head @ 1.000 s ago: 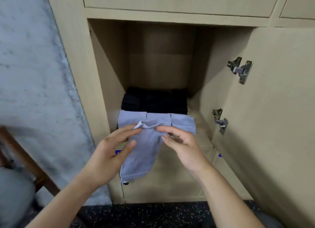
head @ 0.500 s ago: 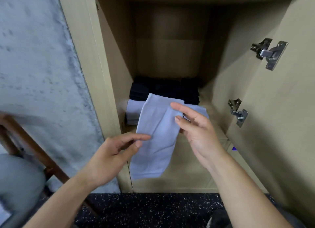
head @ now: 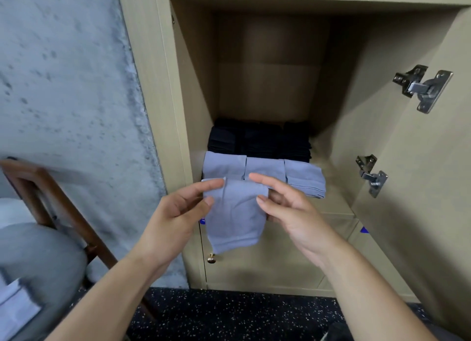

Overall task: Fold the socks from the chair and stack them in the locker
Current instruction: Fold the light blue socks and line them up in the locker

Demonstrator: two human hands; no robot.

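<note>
**Both hands hold a grey sock before the open locker**

Head view: the left hand (head: pixel 175 213) and right hand (head: pixel 288 208) each pinch a top corner of the grey sock (head: pixel 234 218), which hangs between them. Just beyond the fingertips, folded grey socks (head: pixel 303 177) lie in the locker (head: pixel 267 85), dark socks (head: pixel 260 139) behind. The chair (head: pixel 51 187) stands left of the left hand.

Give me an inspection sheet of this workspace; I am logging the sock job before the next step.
Surface: locker shelf, bare wood at the front right.
Job's things: held light blue sock hangs in front of the shelf; folded light blue socks lie in a row at the shelf front; dark folded socks are stacked behind them.
Clutter: nothing seen.
Hands: left hand and right hand each pinch a top corner of the held sock.
Cables: nothing seen.
Surroundings: open locker door with two metal hinges at right; wooden chair at left; grey wall; dark speckled floor.
</note>
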